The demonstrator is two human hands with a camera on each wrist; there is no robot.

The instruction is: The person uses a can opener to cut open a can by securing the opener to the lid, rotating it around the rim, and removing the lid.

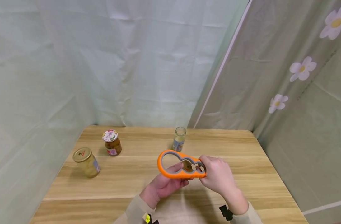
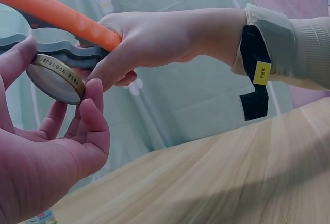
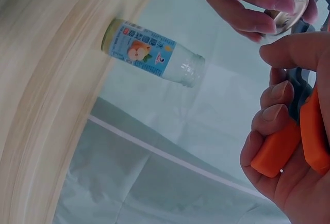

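Note:
My right hand (image 1: 218, 174) grips one end of an orange and grey jar opener (image 1: 179, 175), with its wide loop pointing left, above the table. Between the thumb and fingers of my left hand (image 1: 169, 184) is a round gold jar lid (image 2: 58, 77). It sits right at the opener's grey scalloped inner edge, and in the head view it shows through the opener's gap. The lid's pale underside faces the left wrist camera. Behind the opener, an uncapped glass jar (image 1: 179, 140) stands upright; its blue fruit label (image 3: 139, 46) shows in the right wrist view.
A gold-lidded jar (image 1: 87, 163) with pale contents stands at the left of the wooden table (image 1: 142, 138). Beside it, farther back, is a smaller jar (image 1: 112, 143) of brown contents with a patterned lid. Pale curtains (image 1: 148, 62) hang behind and along the sides.

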